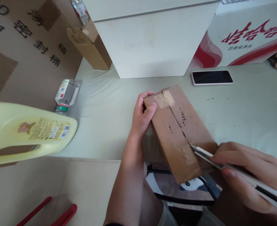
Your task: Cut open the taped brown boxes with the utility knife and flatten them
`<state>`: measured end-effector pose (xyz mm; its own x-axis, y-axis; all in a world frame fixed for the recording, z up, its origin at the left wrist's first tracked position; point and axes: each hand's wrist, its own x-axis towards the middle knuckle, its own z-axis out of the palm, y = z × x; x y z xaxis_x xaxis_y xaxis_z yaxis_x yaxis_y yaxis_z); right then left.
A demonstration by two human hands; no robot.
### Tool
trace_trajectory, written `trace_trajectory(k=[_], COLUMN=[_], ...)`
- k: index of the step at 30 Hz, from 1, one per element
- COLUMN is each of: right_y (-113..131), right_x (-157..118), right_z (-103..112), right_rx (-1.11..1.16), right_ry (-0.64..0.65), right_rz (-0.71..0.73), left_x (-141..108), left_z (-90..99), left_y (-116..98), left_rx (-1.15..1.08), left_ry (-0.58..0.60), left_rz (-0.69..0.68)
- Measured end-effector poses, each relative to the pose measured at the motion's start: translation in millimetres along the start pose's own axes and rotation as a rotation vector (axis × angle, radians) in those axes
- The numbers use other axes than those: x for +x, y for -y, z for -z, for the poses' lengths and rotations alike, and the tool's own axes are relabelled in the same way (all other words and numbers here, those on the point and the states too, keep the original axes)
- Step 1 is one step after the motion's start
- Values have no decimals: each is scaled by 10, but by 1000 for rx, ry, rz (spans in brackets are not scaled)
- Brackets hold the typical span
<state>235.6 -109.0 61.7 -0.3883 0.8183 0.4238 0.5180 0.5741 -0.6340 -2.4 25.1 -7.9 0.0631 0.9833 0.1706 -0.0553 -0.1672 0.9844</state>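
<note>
Cardboard box (196, 125) sits tilted over the near edge of the counter (100, 128), its long taped seam facing up toward my camera. Left hand (141, 119) grips the far left corner, thumb on top; I judge this braces the box against the blade. Right hand (256, 161) is closed around a cutter (203, 153), pen-like, tip at the seam, presumably for fine control. Phone (212, 82) and clear bottle (67, 91) lie well apart from the box, which leaves both hands room.

Obscured on my feed: the left fingertips wrap partly out of view behind the box end; I cannot tell how deep the blade tip sits, nor what the box contains. Frame edges crop the cutter's rear, the yellow jug (11, 121) and the red handles (66, 216)
</note>
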Motion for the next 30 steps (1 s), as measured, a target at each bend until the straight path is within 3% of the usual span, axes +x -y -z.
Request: trace_trajectory(k=[9, 19, 25, 30], right_y=[43, 21, -31, -46], right_x=[23, 104, 17, 55], right_z=[-17, -35, -44, -17], right_rx=[-31, -18, -30, -44], right_ry=[-24, -32, -46, 7], right_rz=[-34, 28, 42, 53], left_x=[12, 20, 14, 13], left_z=[6, 0, -9, -21], left_y=[11, 26, 14, 17], left_rx=[4, -20, -36, -32], left_ry=[14, -1, -8, -15], left_rz=[-4, 1, 0, -6])
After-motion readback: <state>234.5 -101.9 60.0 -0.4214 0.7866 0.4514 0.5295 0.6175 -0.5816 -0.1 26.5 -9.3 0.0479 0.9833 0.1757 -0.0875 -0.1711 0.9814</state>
